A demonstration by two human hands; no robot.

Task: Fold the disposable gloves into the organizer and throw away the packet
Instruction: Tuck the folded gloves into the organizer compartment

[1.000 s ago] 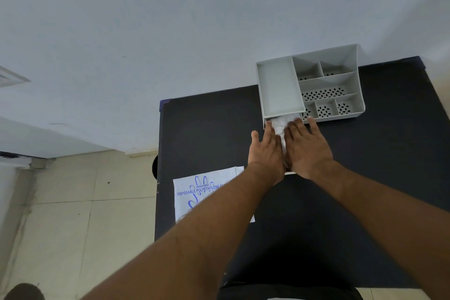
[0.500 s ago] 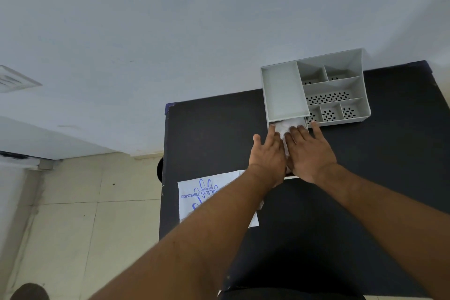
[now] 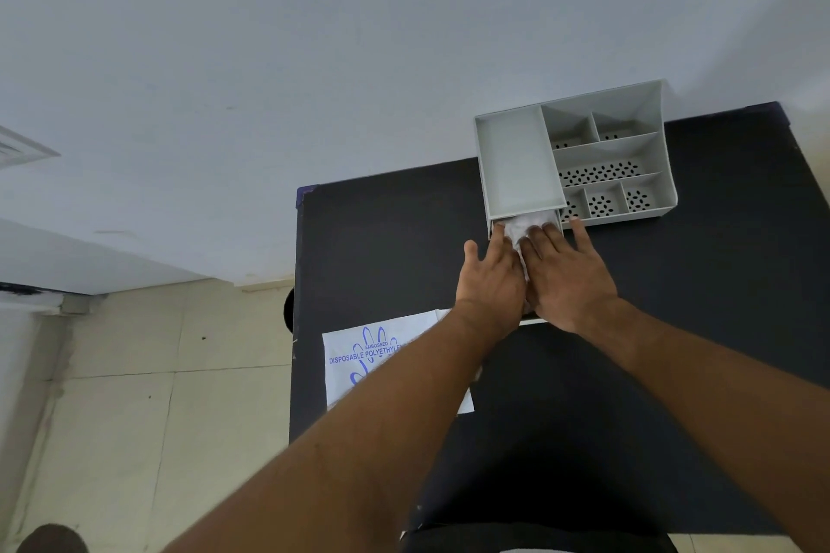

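Observation:
A grey plastic organizer point(image 3: 516, 157) with several compartments stands at the far edge of the black table point(image 3: 386, 247). A wad of thin white disposable gloves point(image 3: 521, 227) sits at the organizer's front left opening, under its large tray. My left hand point(image 3: 492, 283) and my right hand point(image 3: 566, 278) lie side by side, palms down, fingertips pressing on the gloves. The hands cover most of the gloves. The white packet point(image 3: 364, 359) with blue print lies flat near the table's left edge, partly under my left forearm.
A pale wall point(image 3: 359, 36) rises right behind the table. Beige floor tiles point(image 3: 134, 395) lie to the left, below the table's left edge. Dark table surface stretches to the right of my right arm.
Both hands stayed pressed together on the gloves and edged slightly toward the organizer. The camera view shifted a little; the packet did not move.

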